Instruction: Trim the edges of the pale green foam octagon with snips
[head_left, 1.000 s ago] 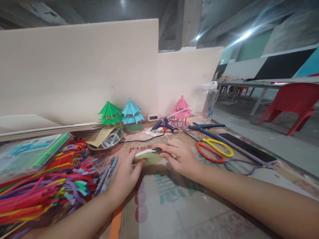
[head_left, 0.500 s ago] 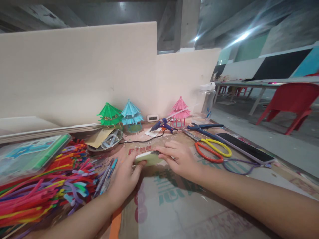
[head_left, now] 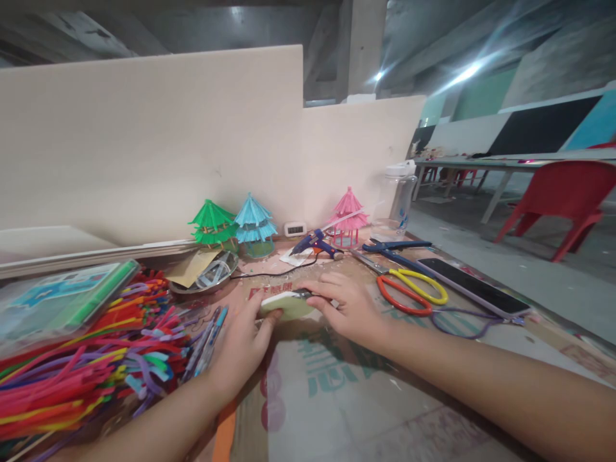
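Observation:
A pale green, flat piece with a white edge [head_left: 290,307] is tilted up between my two hands, above the printed cardboard. My left hand [head_left: 246,340] pinches its left side, thumb on the near face. My right hand [head_left: 349,312] is closed at its right end, fingers round a small dark thing [head_left: 302,293] that touches the upper edge. Most of that dark thing is hidden by the fingers, so its kind cannot be made out. Beyond the hands lies a blue glue gun [head_left: 317,244], and orange-and-yellow-handled scissors [head_left: 418,289] lie to the right.
Pipe cleaners [head_left: 72,378] and a plastic case [head_left: 62,301] fill the left side, beside pens [head_left: 212,340] and a metal dish [head_left: 205,276]. Green, blue [head_left: 253,221] and pink [head_left: 349,218] pavilion models stand behind. Blue pliers [head_left: 399,247], a phone [head_left: 474,285] and a bottle [head_left: 399,192] are at right.
The right fingers have shifted slightly along the upper edge of the pale green piece, with the dark thing. The piece is tilted a little differently. My left hand keeps its grip.

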The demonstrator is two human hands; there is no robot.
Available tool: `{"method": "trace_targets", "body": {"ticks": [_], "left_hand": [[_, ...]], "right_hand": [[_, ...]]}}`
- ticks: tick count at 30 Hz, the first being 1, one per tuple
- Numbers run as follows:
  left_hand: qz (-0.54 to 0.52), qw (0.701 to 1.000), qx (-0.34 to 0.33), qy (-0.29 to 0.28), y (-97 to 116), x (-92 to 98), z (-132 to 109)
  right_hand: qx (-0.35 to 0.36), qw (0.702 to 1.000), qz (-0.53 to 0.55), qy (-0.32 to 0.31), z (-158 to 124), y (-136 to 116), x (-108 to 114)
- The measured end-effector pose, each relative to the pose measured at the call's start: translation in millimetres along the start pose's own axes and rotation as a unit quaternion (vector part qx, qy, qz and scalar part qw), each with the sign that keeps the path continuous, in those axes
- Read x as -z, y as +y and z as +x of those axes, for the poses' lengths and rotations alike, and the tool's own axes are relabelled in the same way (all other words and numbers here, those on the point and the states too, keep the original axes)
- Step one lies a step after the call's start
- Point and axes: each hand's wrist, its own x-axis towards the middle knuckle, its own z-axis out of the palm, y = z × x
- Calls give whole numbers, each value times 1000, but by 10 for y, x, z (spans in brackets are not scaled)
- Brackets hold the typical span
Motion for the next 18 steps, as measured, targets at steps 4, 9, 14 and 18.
{"method": "trace_targets", "body": {"ticks": [4,9,14,18], "left_hand": [[-4,1000,-9,-19,-5,-3,-7],[12,1000,-10,-27,-13,-3,-6],[16,999,-18,-33,-33,-8,-20],[15,999,-23,-30,-54,-17,-31]], "right_hand": [[10,1000,2,7,-3,-16,-6],[44,999,-12,15,-2,-22,6],[78,996,-37,19,-8,-40,17],[82,995,-47,13,-15,-47,13]]}}
